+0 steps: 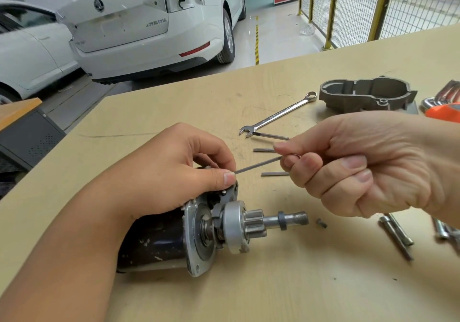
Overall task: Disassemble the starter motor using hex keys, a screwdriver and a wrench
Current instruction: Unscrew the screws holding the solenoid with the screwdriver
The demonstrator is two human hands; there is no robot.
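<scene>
Lying on its side on the worktop (286, 294), the starter motor (199, 232) points its pinion gear (255, 224) and shaft rightward. My left hand (174, 167) closes over its upper edge, pinching the tip of a thin hex key (258, 164); the right hand (361, 162) grips the key's other end. Judging by this, a screw near the shift lever is being worked. Next calls for seating the key squarely, then turning. Removed housing (366, 93) and wrench (278, 115) lie beyond
</scene>
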